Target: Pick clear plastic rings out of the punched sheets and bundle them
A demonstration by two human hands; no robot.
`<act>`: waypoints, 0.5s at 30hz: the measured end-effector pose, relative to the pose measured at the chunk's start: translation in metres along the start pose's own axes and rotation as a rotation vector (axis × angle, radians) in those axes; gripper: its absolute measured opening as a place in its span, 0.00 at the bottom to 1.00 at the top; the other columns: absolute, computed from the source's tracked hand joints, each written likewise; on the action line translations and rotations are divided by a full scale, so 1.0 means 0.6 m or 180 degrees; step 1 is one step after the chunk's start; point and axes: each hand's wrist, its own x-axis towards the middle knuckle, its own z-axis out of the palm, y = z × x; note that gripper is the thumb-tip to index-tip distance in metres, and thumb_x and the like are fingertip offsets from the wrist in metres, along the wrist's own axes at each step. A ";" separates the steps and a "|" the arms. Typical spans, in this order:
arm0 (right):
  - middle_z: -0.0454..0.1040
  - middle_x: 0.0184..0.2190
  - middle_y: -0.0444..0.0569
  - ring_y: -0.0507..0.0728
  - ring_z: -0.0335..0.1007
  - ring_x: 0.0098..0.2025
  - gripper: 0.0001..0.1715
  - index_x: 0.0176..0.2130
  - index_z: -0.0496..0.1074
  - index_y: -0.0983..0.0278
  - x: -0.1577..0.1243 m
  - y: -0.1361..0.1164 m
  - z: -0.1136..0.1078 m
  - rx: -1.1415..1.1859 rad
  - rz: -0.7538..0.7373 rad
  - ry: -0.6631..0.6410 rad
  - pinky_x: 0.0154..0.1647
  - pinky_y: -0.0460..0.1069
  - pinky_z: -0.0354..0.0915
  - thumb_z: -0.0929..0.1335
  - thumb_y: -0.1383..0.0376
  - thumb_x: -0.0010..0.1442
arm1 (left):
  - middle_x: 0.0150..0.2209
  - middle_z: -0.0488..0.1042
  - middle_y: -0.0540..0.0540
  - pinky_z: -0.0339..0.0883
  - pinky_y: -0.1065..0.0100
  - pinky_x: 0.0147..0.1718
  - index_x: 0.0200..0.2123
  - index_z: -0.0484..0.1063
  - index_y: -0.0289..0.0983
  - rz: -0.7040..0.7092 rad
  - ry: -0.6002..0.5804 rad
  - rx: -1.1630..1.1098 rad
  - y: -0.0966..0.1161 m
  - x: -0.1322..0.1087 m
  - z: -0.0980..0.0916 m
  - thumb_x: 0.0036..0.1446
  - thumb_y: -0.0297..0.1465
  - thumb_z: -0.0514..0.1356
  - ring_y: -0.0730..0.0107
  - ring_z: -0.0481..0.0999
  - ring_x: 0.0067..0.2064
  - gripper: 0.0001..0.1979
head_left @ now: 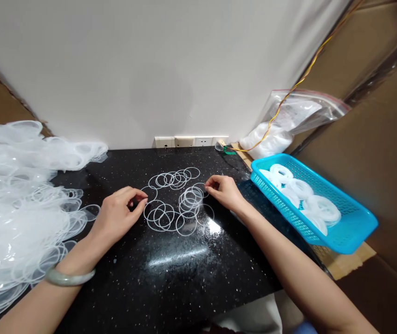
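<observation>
My left hand is at the left of a loose group of thin clear rings, its thumb and forefinger pinched at the edge of one ring. Across the group, my right hand pinches at the rim of another thin ring. Several rings lie flat and overlap between the hands, on the speckled black tabletop. The fingertips hide part of both pinched rings.
A large heap of clear rings covers the left side. At right stands a blue basket with bundled white rings. Behind it are a plastic bag and a hanging wire. Wall sockets line the back edge.
</observation>
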 end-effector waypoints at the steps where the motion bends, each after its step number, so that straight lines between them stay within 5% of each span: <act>1: 0.75 0.25 0.46 0.50 0.67 0.26 0.05 0.29 0.75 0.67 0.000 -0.001 0.000 0.0008 -0.0009 -0.0030 0.29 0.45 0.59 0.68 0.71 0.54 | 0.34 0.74 0.47 0.64 0.67 0.33 0.36 0.74 0.39 0.0049 0.0008 -0.0024 -0.001 0.000 -0.001 0.60 0.36 0.56 0.66 0.72 0.33 0.10; 10: 0.73 0.28 0.45 0.49 0.66 0.28 0.06 0.29 0.76 0.66 -0.020 -0.035 -0.014 0.0144 -0.0952 -0.0982 0.31 0.44 0.60 0.68 0.74 0.52 | 0.39 0.70 0.45 0.66 0.63 0.43 0.34 0.74 0.39 0.0907 -0.0674 -0.0145 0.001 0.003 -0.031 0.52 0.26 0.52 0.62 0.69 0.41 0.12; 15: 0.72 0.27 0.45 0.49 0.64 0.27 0.07 0.29 0.76 0.67 -0.030 -0.050 -0.015 -0.0131 -0.1057 -0.1045 0.30 0.45 0.58 0.68 0.74 0.50 | 0.41 0.69 0.45 0.64 0.60 0.45 0.39 0.74 0.40 0.0997 -0.0977 0.0038 0.005 0.003 -0.044 0.51 0.27 0.56 0.60 0.68 0.43 0.12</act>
